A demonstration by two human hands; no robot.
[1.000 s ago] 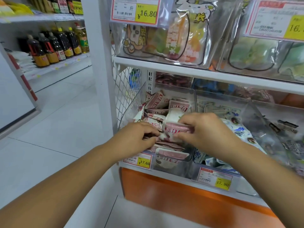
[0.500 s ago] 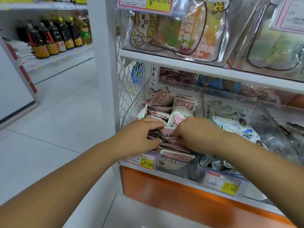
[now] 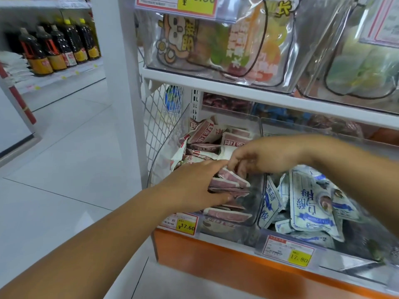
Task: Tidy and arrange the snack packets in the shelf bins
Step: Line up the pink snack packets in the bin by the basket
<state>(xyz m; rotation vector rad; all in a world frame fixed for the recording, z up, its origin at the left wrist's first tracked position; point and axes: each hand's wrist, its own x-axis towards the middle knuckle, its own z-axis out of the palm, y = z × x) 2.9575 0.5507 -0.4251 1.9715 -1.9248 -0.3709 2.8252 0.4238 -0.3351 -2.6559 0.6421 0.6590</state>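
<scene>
From the head view, the person stands at a white shelf unit and reaches both bare arms into the leftmost clear bin [image 3: 159,169] on the lower shelf. The left hand [image 3: 194,184] grips a stack of red-and-white packets [image 3: 230,184], with the fingers over the top and the thumb curled beneath. It holds the stack flat, near the front right of the bin. The right hand [image 3: 261,158] comes in from the right above it. Its fingers are bent down and pinch the top edge of the same stack, and the fingertips of the two hands nearly meet. The picture is smeared there, so I cannot make out the finer grip.

Behind the hands, loose red-and-white packets [image 3: 207,134] lie heaped at all angles toward the back of the bin, and a few more lie flat at the front under the stack. A price tag reading 17.60 [image 3: 181,223] hangs on the bin's front.

Just to the right, the neighbouring bin [image 3: 287,126] holds blue-and-white packets [image 3: 313,203], jumbled and partly upright. It carries a tag reading 17.80 [image 3: 289,252].

On the shelf above, clear bins hold large printed snack bags [image 3: 216,44]. Across the tiled aisle to the left, dark sauce bottles [image 3: 54,50] stand in a row on another shelf.
</scene>
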